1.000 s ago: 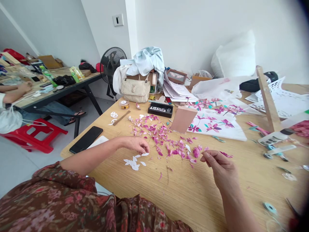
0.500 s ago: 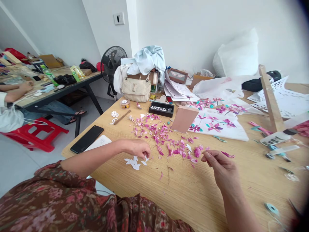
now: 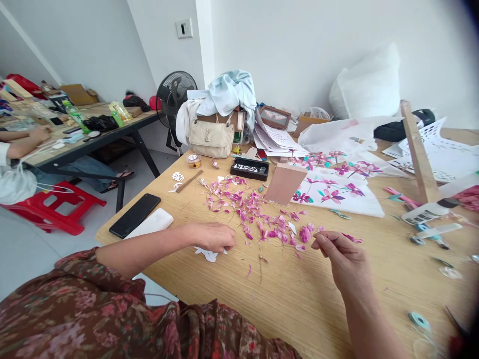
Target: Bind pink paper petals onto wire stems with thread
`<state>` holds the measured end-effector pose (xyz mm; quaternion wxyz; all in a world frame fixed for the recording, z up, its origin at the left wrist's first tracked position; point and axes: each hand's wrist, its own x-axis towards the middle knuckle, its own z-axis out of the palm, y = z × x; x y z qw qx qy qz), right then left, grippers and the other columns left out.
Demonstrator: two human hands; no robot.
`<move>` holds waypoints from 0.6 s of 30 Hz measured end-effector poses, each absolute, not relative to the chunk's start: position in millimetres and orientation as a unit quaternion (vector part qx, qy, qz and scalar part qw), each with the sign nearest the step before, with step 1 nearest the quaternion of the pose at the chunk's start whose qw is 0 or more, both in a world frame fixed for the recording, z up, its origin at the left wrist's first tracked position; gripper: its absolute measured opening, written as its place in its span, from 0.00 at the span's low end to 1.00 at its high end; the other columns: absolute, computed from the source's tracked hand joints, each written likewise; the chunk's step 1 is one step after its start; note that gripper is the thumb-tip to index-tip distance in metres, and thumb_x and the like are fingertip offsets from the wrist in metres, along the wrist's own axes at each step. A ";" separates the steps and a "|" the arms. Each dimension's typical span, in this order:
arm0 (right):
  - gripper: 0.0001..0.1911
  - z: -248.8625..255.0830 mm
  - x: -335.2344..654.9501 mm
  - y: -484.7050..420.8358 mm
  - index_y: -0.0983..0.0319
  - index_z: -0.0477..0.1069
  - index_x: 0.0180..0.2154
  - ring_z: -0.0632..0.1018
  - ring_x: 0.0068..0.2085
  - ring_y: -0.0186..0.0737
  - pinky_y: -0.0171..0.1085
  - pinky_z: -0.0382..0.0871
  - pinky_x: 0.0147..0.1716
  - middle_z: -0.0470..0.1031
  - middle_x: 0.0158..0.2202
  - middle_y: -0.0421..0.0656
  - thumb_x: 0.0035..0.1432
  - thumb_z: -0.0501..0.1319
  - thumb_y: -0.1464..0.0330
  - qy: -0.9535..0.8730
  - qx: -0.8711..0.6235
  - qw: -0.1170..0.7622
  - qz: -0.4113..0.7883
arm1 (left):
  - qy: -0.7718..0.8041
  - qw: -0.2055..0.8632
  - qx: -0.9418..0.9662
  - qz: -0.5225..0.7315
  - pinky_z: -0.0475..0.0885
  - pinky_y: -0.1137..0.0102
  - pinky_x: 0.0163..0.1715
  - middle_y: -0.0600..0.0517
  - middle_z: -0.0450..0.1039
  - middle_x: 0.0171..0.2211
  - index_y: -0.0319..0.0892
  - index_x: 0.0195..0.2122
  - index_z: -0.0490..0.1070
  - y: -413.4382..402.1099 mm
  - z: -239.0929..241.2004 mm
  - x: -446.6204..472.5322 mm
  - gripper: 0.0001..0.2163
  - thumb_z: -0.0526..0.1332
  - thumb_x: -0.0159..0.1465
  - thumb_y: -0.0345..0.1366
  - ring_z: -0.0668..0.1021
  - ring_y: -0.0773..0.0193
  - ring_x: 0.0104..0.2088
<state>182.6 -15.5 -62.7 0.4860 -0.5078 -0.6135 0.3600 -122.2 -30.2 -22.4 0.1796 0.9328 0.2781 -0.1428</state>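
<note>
As a worker in a brown floral garment leans over a wooden table (image 3: pixel 284 299), the left hand (image 3: pixel 216 237) curls down upon white petal-shaped cutouts (image 3: pixel 206 255) near the table's near left corner, its fingers bent; whether it grips one is hidden. The right hand (image 3: pixel 342 254), farther from the left edge, draws thumb and forefinger together in a pinch; anything between them is too small to make out. Pink petals (image 3: pixel 254 209) lie scattered beyond and between the hands, toward the table's middle. A black phone (image 3: pixel 134 216) and a white case (image 3: pixel 151 224) lie side by side at the left edge. A beige handbag (image 3: pixel 211 138) stands at the far left corner, and a black tray (image 3: pixel 249 168) sits in from the far edge. Beside the tray, an upright board (image 3: pixel 286 184) stands before a white sheet (image 3: pixel 337 194) bearing pink flowers. In the room, a black fan (image 3: pixel 175 92) stands near the wall, and another person's forearm (image 3: pixel 22 147) rests at a second table (image 3: pixel 78 139) beside a red stool (image 3: pixel 63 207).
</note>
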 end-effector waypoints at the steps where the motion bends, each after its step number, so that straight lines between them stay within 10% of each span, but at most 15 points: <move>1: 0.09 -62.9 182.8 -15.4 0.59 0.71 0.23 0.68 0.26 0.35 0.34 0.60 0.22 0.69 0.22 0.40 0.51 0.60 0.63 -0.613 -0.507 0.486 0.361 | 0.278 0.180 0.933 -0.143 0.62 0.72 0.27 0.49 0.70 0.31 0.40 0.28 0.68 -30.0 -22.8 -121.9 0.01 0.59 0.55 0.28 0.71 0.63 0.31; 18: 0.09 -62.4 182.0 -16.0 0.59 0.71 0.23 0.68 0.24 0.35 0.33 0.61 0.21 0.69 0.21 0.39 0.51 0.60 0.63 -0.614 -0.500 0.489 0.365 | 0.350 0.231 0.901 -0.107 0.63 0.73 0.34 0.50 0.70 0.38 0.41 0.40 0.68 -12.4 -22.3 -136.0 0.12 0.60 0.54 0.26 0.70 0.62 0.39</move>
